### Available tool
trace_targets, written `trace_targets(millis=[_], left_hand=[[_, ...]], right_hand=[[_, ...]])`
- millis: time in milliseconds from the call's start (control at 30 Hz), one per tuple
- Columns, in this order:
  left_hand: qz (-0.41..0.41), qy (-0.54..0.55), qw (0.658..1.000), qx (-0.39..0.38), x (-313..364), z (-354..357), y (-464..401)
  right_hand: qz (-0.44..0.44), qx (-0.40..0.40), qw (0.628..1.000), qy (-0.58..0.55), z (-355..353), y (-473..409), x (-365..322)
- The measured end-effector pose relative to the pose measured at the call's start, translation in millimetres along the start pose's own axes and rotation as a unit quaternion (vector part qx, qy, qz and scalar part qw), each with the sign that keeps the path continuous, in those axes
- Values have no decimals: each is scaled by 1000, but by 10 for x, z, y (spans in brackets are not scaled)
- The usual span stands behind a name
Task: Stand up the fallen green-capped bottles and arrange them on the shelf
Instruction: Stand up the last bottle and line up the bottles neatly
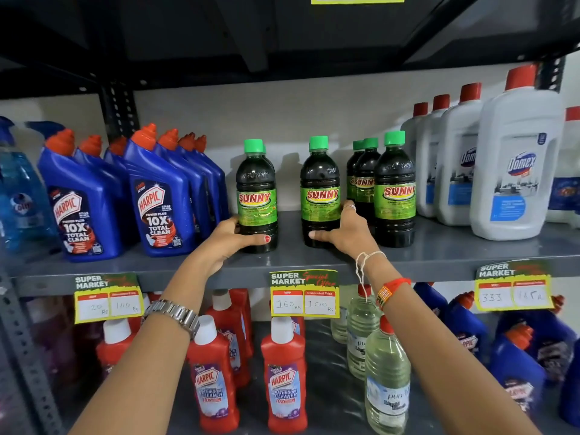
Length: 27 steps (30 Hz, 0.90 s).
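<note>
Several dark Sunny bottles with green caps stand upright on the grey shelf (439, 246). My left hand (232, 238) wraps the base of the left bottle (257, 196), thumb across its front. My right hand (342, 230) grips the lower part of the middle bottle (320, 189). A third front bottle (394, 189) stands free at the right, with more green-capped bottles (364, 180) behind it. Another green cap peeks out behind the left bottle. No bottle lies on its side in view.
Blue Harpic bottles (157, 196) crowd the shelf to the left. White Domex bottles (514, 164) stand to the right. Price tags (304, 293) hang on the shelf's front edge. Red Harpic bottles (282, 372) and clear bottles (386, 381) fill the shelf below.
</note>
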<state>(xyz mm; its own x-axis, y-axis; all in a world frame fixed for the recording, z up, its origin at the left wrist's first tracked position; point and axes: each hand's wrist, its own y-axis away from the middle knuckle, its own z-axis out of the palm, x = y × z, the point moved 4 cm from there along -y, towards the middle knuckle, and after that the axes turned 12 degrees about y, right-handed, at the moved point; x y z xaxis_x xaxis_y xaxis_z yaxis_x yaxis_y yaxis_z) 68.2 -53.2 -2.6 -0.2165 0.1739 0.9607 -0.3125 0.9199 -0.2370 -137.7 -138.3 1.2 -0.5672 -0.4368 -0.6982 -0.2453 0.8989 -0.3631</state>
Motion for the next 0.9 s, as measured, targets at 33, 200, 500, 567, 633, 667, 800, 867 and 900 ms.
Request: trace_targets(millis=[33, 200, 500, 567, 633, 667, 800, 867, 900], left_hand=[[0, -1, 1000, 0, 1, 2, 2], [3, 4, 1000, -6, 21, 32, 36], [81, -234, 964, 94, 131, 71, 422], [77, -380, 914, 116, 66, 27, 516], [60, -468, 872, 130, -24, -46, 549], [55, -490, 860, 135, -59, -59, 561], [102, -543, 819, 153, -99, -6, 628], [109, -552, 810, 166, -105, -10, 623], [110, -555, 806, 174, -106, -11, 622]], right_hand=[[-3, 2, 1000, 0, -2, 12, -1], [-16, 3, 1000, -5, -8, 74, -18], [-39, 277, 960, 19, -486, 363, 132], [6, 345, 937, 62, -654, 418, 231], [57, 368, 924, 85, -774, 415, 345], [76, 362, 925, 92, -813, 399, 405], [109, 247, 955, 124, -820, 266, 631], [102, 185, 972, 105, -794, 226, 679], [95, 168, 976, 102, -788, 221, 685]])
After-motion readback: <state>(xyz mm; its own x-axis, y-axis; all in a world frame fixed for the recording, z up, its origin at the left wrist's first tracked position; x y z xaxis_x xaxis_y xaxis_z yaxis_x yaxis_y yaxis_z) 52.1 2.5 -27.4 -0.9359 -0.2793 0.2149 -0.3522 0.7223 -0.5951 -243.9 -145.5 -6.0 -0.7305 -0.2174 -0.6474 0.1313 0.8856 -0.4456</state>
